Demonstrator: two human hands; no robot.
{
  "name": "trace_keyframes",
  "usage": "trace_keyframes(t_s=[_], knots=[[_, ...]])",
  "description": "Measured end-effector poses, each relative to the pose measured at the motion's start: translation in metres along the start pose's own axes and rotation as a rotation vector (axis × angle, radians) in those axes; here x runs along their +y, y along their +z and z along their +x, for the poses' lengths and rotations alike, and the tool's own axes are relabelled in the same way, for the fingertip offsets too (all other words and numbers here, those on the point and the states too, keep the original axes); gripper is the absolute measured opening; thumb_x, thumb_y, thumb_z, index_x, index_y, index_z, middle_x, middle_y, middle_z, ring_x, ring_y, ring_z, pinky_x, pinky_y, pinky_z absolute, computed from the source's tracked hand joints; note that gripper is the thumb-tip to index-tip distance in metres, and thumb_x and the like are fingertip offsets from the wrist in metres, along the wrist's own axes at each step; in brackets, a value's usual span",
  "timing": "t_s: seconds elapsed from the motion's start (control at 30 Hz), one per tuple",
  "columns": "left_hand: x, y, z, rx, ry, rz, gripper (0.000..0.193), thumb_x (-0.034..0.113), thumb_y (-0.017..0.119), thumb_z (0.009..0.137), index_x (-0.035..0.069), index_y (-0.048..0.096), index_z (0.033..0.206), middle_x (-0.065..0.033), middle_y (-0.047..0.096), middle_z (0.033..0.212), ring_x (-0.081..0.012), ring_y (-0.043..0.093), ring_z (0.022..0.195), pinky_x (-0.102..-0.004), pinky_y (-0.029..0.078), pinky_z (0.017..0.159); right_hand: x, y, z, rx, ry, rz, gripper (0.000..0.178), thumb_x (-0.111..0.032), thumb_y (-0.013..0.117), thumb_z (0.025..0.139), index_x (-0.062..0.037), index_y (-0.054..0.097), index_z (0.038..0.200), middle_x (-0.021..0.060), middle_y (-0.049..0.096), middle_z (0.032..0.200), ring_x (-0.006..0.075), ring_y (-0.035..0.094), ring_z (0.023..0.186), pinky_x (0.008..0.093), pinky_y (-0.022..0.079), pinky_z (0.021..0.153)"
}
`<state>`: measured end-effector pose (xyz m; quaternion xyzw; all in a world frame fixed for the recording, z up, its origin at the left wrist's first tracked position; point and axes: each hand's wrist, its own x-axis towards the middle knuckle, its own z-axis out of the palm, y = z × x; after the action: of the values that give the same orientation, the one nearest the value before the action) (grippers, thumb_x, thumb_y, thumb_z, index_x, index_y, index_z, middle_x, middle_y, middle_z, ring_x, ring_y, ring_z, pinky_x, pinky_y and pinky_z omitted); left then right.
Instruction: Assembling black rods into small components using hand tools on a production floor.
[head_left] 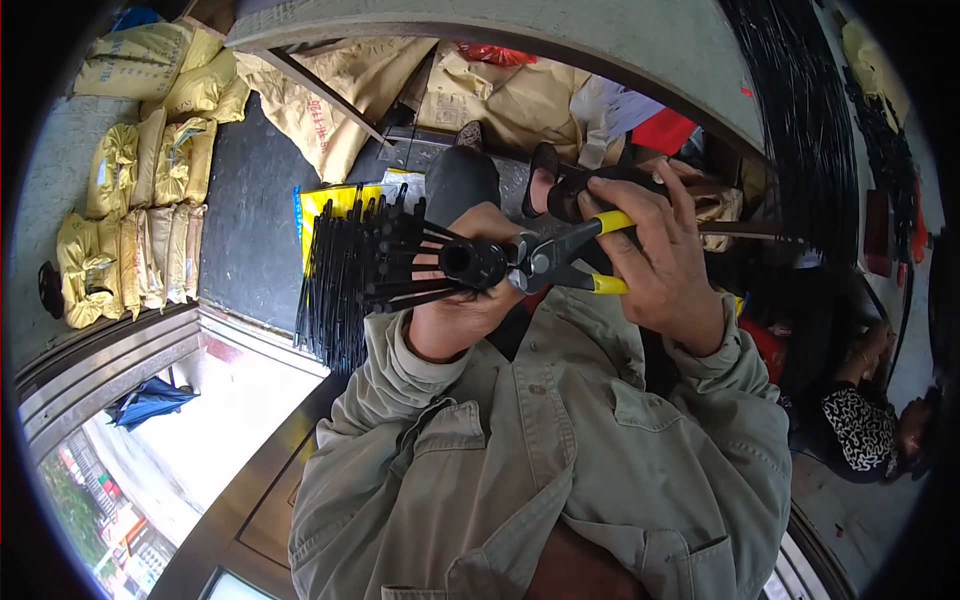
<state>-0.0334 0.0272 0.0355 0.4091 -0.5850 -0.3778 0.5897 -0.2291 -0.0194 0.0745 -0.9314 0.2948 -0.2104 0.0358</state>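
Observation:
My left hand (455, 315) is closed round a black moulded plastic piece (460, 262), with a hollow round end facing up and several thin rods fanning out to the left. My right hand (660, 255) grips a pair of pliers (560, 250) with yellow-tipped handles. The handles stand somewhat apart, one near the thumb and one lower down by the palm. The metal jaws meet the right side of the black piece, beside my left fingers. Whether the jaws bite on anything is too small to tell.
Just left of my left hand stands a dense bundle of thin black rods (335, 275) by a yellow bag (320, 205). A grey table (600, 30) lies ahead, with long black strips (800, 110) at its right. Stacked sacks (150, 250) line the left; another person (860, 420) is at right.

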Motion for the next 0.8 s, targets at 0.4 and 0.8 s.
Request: trace_keyframes(t_s=[0.4,0.8], knots=[[0.001,-0.002,-0.002,-0.023,-0.043,0.03,0.015,0.009,0.066,0.076,0.002,0.055,0.083,-0.0056,0.059,0.076,-0.0139,0.053,0.068,-0.0247,0.041,0.063,-0.001,0.014,-0.004,0.015,0.011,0.038,0.028,0.002,0.06,0.064,0.0013,0.06,0.092,0.0115,0.051,0.094,0.0247,0.055,0.083,0.0414,0.043,0.077],[0.0,0.001,-0.004,0.081,-0.016,0.014,0.027,0.021,0.068,0.077,0.0,0.054,0.086,-0.0076,0.058,0.08,-0.0143,0.053,0.07,-0.0251,0.041,0.063,0.004,0.036,0.001,0.101,-0.016,0.162,0.029,0.003,0.057,0.063,0.0021,0.06,0.092,0.014,0.053,0.097,0.0296,0.056,0.083,0.0395,0.048,0.073]])
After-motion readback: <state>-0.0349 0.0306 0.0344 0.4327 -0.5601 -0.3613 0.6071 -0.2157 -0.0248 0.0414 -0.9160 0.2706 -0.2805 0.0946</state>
